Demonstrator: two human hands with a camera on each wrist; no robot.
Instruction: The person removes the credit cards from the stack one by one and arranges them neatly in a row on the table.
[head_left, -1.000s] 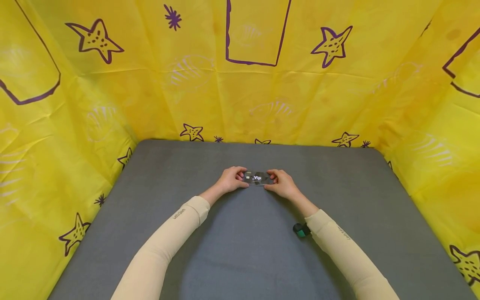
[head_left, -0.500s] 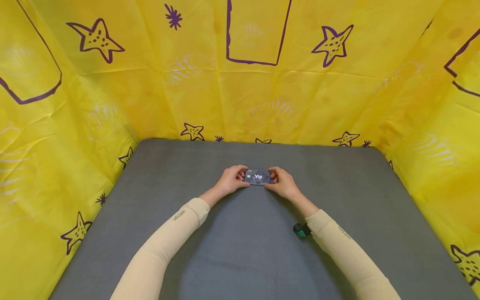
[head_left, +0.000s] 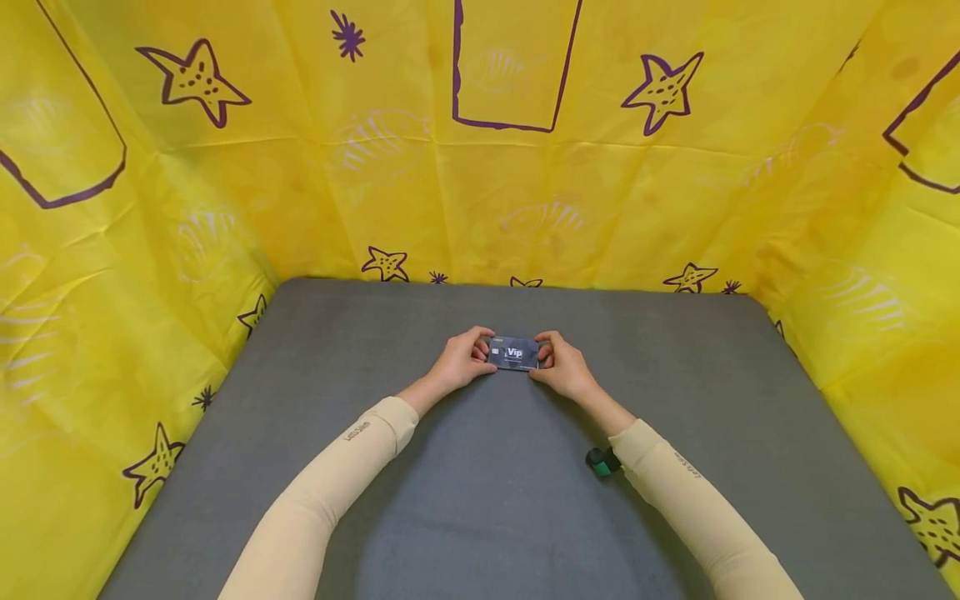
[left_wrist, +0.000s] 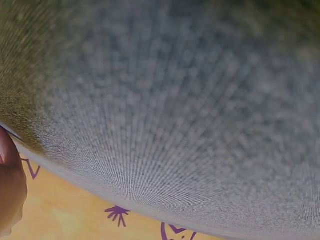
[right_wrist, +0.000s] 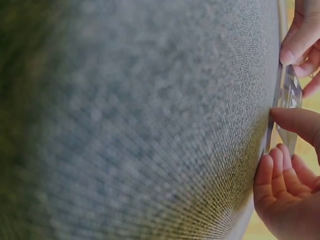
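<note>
A dark grey card [head_left: 514, 353] printed with a white "Vip" and a small chip mark faces up at the middle of the table. My left hand [head_left: 457, 357] pinches its left end, thumb at the near corner and forefinger at the far one. At the other end, my right hand [head_left: 567, 369] grips the card the same way. The right wrist view catches the card [right_wrist: 291, 95] almost edge-on and shiny, close over the table between both hands. Only a slice of a hand [left_wrist: 12, 192] shows at the left wrist view's edge.
The grey tabletop [head_left: 465, 500] has rounded far corners. Yellow cloth [head_left: 480, 200] with purple starfish drawings hangs behind it and along both sides. A small black and green object [head_left: 602, 462] sits by the right sleeve's cuff [head_left: 637, 446].
The card's face has turned from see-through and glossy looking to an even dark grey-blue, as its tilt shifts slightly. Both hands stay nearly in place, still holding its ends.
</note>
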